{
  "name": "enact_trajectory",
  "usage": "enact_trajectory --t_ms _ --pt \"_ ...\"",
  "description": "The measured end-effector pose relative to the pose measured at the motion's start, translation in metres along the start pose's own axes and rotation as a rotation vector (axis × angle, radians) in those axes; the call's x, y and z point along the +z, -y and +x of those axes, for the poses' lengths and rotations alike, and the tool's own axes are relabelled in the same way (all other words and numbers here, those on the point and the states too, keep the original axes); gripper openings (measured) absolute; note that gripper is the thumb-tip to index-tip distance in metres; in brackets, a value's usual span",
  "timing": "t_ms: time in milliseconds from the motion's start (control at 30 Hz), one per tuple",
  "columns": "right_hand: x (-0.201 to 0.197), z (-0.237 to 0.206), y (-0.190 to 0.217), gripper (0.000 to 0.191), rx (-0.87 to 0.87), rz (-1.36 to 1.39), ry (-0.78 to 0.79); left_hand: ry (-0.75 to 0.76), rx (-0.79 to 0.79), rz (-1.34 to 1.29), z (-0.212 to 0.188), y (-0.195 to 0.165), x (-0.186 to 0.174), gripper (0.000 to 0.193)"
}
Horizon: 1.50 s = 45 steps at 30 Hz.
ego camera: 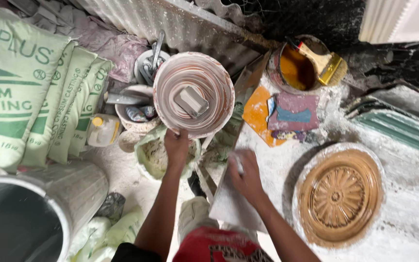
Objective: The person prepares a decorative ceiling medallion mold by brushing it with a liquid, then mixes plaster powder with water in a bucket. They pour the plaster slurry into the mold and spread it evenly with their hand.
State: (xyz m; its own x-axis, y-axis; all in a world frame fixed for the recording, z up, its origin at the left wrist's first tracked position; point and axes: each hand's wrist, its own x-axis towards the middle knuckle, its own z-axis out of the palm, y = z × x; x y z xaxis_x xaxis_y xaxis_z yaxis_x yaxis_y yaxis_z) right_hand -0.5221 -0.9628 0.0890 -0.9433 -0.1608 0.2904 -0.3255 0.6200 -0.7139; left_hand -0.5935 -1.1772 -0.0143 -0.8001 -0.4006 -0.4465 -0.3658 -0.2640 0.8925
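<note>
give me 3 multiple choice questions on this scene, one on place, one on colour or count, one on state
1. Where is the brush?
A. across the pot of orange liquid
B. on the round mould
C. on the sacks

2. What colour is the round mould?
A. green
B. tan
C. blue

3. What is the left hand doing?
A. hanging free
B. gripping the bucket rim
C. holding the brush

A: the brush lies over the pot's rim.
B: the mould is tan.
B: its fingers clasp the near rim.
</note>
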Motion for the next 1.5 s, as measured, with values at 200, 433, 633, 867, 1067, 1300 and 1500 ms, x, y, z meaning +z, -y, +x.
enact_trajectory --t_ms 200,433,633,867,1067,1300,1500 --pt "0.023 0.078 0.054 0.026 0.04 -0.434 0.471 0.1 0.182 0.295 -0.11 -0.079 -0.069 0.016" --pt "0.026 0.062 0.075 0.029 0.182 -0.529 0.801 0.104 -0.005 0.266 -0.159 -0.11 -0.072 0.018" --pt "-0.069 0.028 0.076 0.018 0.062 -0.421 0.444 0.117 0.094 0.322 -0.146 -0.113 -0.075 0.02" --pt "-0.128 -0.031 0.012 0.018 0.246 -0.671 0.242 0.138 0.198 0.206 -0.131 -0.121 -0.071 0.013" --pt "-0.105 -0.057 -0.038 0.02 0.366 -0.745 0.328 0.23 0.17 -0.047 -0.161 -0.144 -0.032 0.022" --pt "-0.171 -0.107 -0.011 0.055 0.684 0.028 -0.052 0.492 0.181 0.03 -0.252 -0.157 0.023 0.024" --pt "-0.287 -0.256 -0.02 0.097 0.517 0.94 -0.425 0.765 0.186 0.292 -0.371 -0.112 0.11 0.021"
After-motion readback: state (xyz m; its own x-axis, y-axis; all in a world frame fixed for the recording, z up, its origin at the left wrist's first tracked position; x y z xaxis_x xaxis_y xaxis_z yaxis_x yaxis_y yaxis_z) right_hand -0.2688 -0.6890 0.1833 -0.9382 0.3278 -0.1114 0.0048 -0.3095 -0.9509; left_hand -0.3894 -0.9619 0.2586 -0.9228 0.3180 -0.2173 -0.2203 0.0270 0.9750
